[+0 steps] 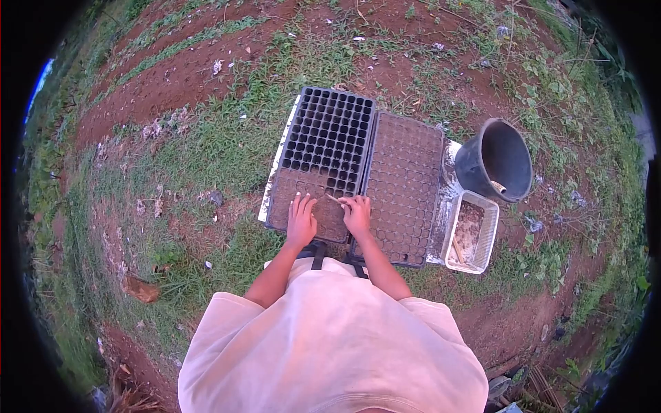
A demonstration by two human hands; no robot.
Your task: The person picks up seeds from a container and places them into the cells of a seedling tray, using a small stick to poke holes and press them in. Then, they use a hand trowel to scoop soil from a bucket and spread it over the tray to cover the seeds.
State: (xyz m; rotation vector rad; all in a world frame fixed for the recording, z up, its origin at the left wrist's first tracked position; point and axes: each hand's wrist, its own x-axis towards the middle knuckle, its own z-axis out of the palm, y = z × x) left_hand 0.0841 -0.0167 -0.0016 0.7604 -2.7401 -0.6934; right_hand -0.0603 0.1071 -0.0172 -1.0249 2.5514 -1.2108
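A black seedling tray lies in front of me, its far cells dark and hollow and its near cells filled with brown soil. My left hand rests on the soil-filled near part, fingers stretched out over the cells. Just to its right, my right hand pinches a short thin stick, whose tip points left over the edge of the filled cells. A second seedling tray, filled with soil throughout, sits against the right side of the first.
Both trays lie on a white board. To the right stand a dark bucket, tilted toward me in view, and a white plastic basket holding soil and a wooden stick. Grass and reddish soil beds surround them.
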